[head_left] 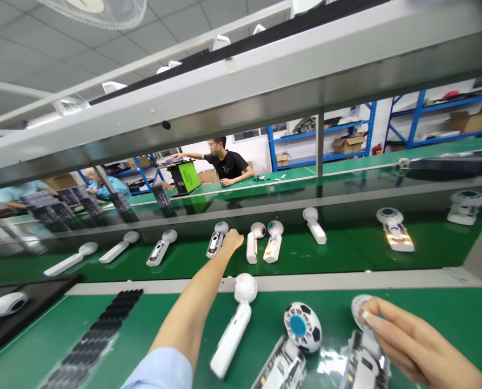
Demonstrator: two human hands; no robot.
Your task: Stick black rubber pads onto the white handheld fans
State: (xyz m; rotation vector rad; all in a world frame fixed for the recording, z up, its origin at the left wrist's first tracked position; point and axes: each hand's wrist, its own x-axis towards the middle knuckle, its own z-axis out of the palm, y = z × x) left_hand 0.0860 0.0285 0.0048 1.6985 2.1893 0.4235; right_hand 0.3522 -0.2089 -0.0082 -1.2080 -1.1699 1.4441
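My left hand (233,239) reaches over the green conveyor belt, right beside a white handheld fan (215,244) with an open handle. Its fingers are turned away, so its grip is hidden. My right hand (403,335) is closed in a pinch at the head of another handheld fan (362,367), whose handle interior shows. What sits between the fingertips is too small to make out. Left of it lies a fan with a soccer-ball head (306,327), blue centre and open handle. A closed white fan (233,335) lies farther left on the green bench.
Several more fans lie along the belt (346,254), one with a lit handle (399,237). A row of dark round pieces (91,346) and a black tray (6,324) are at left. A metal beam (225,92) crosses overhead. A co-worker in black (228,165) sits opposite.
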